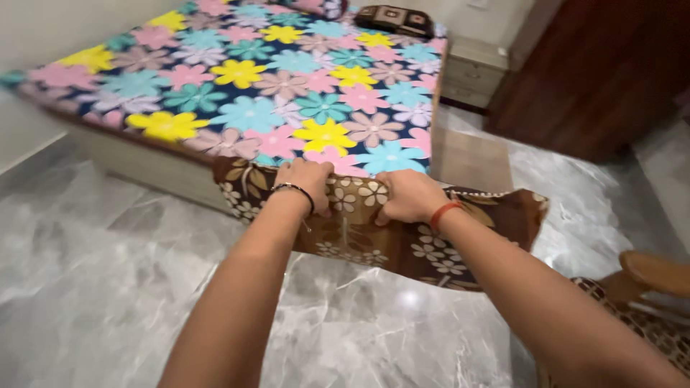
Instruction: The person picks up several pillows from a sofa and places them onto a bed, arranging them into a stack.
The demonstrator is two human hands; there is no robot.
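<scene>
Cushion cover: a brown cushion cover printed with cream flowers and leaves, held in the air above the marble floor, just in front of the near edge of the bed.
Handling: it looks soft, light and limp; the cloth sags between and beyond the grips, so it likely bends wherever it is unsupported. Not fragile, and the weave seems unlikely to slip.
Where to hold: the top edge, near its middle, gives a firm pinch; judging from the droop, grips set wider toward the corners would keep it flatter.
Long axis: it runs left to right, parallel to the near edge of the bed, the broad face toward the camera, the far right corner tipping slightly down.
Left hand: fingers curled tight over the top edge, clamping cloth; a dark bangle sits at the wrist.
Right hand: fingers closed on the same edge, just beside the left hand; a red thread at the wrist.
Bed: covered by a sheet with large coloured flowers; a dark patterned pillow lies at its far end.
Beyond the bed: a pale drawer unit and a dark wooden door.
Right of the cushion cover: a wooden chair arm.
</scene>
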